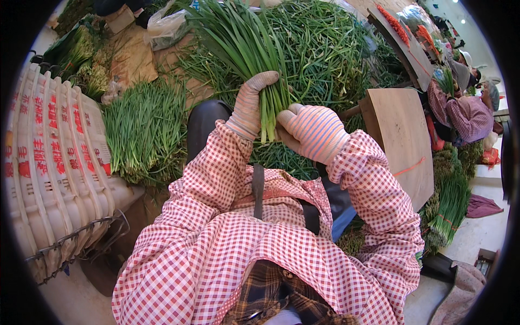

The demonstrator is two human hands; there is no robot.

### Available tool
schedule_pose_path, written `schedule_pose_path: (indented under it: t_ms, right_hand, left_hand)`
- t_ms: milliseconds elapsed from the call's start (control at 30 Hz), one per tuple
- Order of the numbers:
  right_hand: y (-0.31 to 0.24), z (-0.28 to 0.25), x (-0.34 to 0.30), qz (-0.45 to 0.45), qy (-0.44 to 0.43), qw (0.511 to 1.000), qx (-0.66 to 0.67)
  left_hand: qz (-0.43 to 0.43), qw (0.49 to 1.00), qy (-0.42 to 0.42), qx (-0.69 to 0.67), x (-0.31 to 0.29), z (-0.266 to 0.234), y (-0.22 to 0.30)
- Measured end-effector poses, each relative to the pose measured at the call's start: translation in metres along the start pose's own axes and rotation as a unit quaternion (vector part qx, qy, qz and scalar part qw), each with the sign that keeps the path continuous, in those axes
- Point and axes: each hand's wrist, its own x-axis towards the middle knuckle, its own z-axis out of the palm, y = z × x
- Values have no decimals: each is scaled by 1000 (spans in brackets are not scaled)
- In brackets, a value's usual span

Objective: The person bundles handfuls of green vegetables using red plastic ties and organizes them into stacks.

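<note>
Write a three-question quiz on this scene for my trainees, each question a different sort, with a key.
1. Multiple choice. Where does the white plastic basket stand?
A) At the person's right
B) At the person's left
C) Straight ahead of the person

2. True or false. The left hand is empty.

3. Short answer. Which hand is nearer to the wooden board?

Key:
1. B.
2. False: it grips a green leafy bundle.
3. The right hand.
</note>
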Motion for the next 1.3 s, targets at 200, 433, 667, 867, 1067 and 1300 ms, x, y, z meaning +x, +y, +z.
schedule_pose_path:
  t_ms: [200, 433, 667, 867, 1067, 1300]
  right_hand:
    - [23, 43, -59, 168, -279, 943, 69]
    - [49, 25, -50, 200, 160, 913, 318]
    - [19, -11, -22, 13, 144, 986, 87]
    - [10, -9, -34, 52, -169, 984, 32]
    - [70, 17, -93, 334, 49, 810, 479]
    - [82, 21, -28, 210, 173, 801, 534]
  left_hand:
    - [82, 995, -47, 9, 7, 2, 29]
    - [118, 988, -67, 75, 10, 17, 18]
    - [39, 997, -26, 56, 21, 30, -4]
    - [53, 998, -40, 10, 31, 25, 3]
    - [116, 983, -64, 130, 49, 37, 2]
    - [70, 983, -36, 166, 70, 31, -71]
